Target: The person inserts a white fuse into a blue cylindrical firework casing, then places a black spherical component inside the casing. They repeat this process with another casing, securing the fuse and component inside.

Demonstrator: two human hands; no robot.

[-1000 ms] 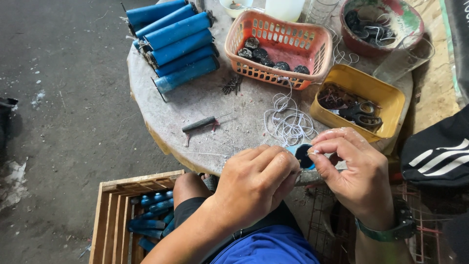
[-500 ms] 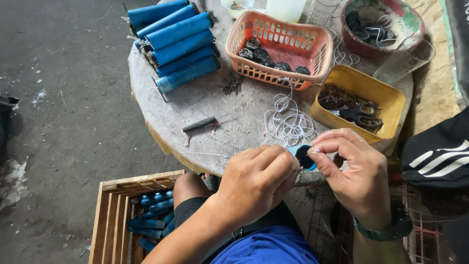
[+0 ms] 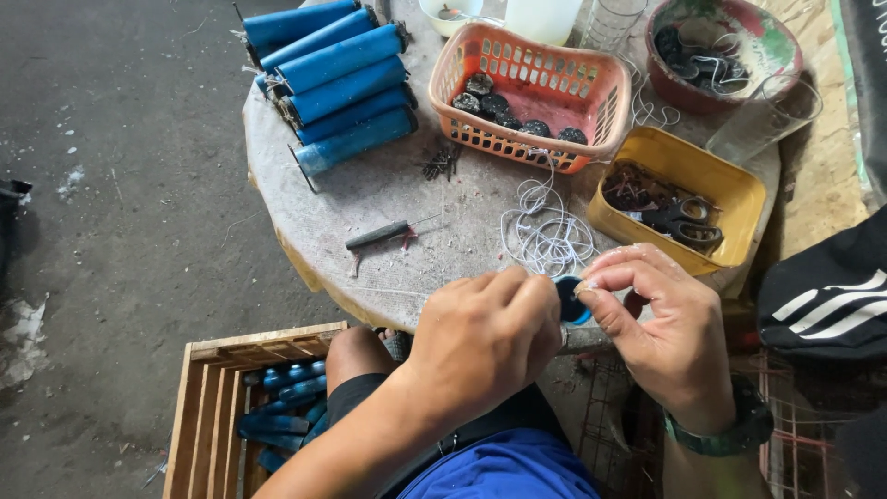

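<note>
My left hand (image 3: 485, 337) and my right hand (image 3: 661, 323) meet at the near edge of a round stone table (image 3: 388, 194). Between their fingertips they hold a small blue tube (image 3: 571, 300), seen end-on with a dark opening. My left hand wraps the tube's body and hides most of it. My right thumb and forefinger pinch at its open end. A tangle of thin white string (image 3: 545, 236) lies on the table just beyond the hands. A dark watch (image 3: 721, 434) is on my right wrist.
Several long blue tubes (image 3: 337, 79) lie at the table's back left. An orange basket (image 3: 531, 88), a yellow tray with scissors (image 3: 679, 203), a red bowl (image 3: 721, 55) and a small grey tool (image 3: 379, 236) share the tabletop. A wooden crate (image 3: 249, 407) with blue tubes stands on the floor.
My hands have stayed at the table's near edge on the blue tube. My right fingers have shifted slightly at its open end.
</note>
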